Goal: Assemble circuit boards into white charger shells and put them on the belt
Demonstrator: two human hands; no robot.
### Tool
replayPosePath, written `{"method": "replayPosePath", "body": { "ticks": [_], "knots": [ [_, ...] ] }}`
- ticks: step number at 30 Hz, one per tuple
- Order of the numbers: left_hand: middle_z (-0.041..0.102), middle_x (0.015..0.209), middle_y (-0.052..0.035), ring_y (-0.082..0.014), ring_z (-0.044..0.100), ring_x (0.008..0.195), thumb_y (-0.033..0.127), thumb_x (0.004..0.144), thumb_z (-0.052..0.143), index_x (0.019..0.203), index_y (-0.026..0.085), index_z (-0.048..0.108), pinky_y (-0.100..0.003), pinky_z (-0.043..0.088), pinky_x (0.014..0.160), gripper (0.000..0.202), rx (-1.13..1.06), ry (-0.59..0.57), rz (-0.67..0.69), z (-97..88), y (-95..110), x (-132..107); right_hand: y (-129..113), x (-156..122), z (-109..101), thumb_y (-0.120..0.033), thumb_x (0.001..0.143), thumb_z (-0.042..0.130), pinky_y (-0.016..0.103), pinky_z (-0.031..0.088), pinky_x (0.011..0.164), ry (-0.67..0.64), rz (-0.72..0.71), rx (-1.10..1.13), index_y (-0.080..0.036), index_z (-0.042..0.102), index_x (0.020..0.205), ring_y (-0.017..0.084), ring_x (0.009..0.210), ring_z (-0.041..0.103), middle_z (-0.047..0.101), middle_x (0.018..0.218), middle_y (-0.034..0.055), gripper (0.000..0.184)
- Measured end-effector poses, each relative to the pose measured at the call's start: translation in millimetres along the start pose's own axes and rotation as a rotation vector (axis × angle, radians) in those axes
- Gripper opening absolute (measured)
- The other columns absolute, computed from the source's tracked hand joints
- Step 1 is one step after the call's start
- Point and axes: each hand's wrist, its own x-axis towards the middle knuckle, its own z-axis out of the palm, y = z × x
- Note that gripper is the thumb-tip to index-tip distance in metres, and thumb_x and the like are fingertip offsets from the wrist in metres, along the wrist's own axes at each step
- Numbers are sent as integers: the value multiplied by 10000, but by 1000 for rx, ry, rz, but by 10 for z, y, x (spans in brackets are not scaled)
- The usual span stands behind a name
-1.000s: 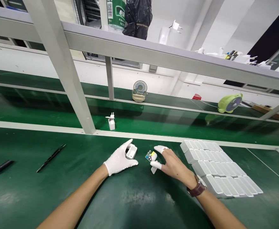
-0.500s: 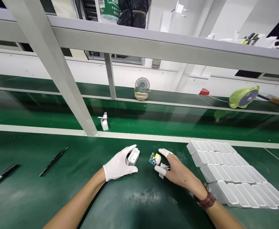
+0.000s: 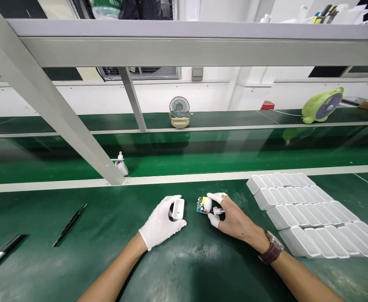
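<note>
My left hand (image 3: 160, 221) wears a white glove and is closed around a small white charger housing (image 3: 178, 208), held upright on the green mat with its open end toward the right. My right hand (image 3: 229, 216), with white finger cots on thumb and forefinger and a brown watch on the wrist, pinches a small circuit board (image 3: 203, 205) with a yellow part on it. The board sits just right of the housing, a short gap between them.
Rows of white housings (image 3: 309, 213) lie at the right. A black tool (image 3: 69, 224) and a pen (image 3: 1, 254) lie at the left. A finished charger (image 3: 121, 165) stands on the belt behind a slanted frame post (image 3: 61, 121). Two small fans (image 3: 179, 112) sit farther back.
My right hand closed on the circuit board and brought it nearer the housing. My left hand turned the housing more upright. The view swung, so the rows of housings look shifted.
</note>
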Motion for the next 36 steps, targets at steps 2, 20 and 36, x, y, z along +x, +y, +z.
{"method": "replayPosePath", "body": {
  "ticks": [2,20,36],
  "knots": [
    [544,1353,-87,-273,582,1219,205,706,741,1319,228,520,-440,470,1091,652,29,47,28,49,-23,-24,-79,-13,-7,-164,876,567,351,616,742,36,4,154,-251,458,1413,212,934,637,575,1235,109,555],
    [502,1283,-103,-229,611,1123,164,833,664,1423,282,410,-372,557,948,654,175,211,400,264,-152,-118,-270,-186,144,-134,909,591,424,599,911,59,-284,107,-283,268,1548,241,1034,675,615,1283,124,731],
    [528,1275,-116,-258,586,1179,127,830,693,1438,263,373,-416,573,971,701,245,166,444,291,-138,-119,-335,-157,76,-112,925,575,398,600,860,38,-334,26,-241,222,1567,201,898,656,669,1152,97,743]
  ]
}}
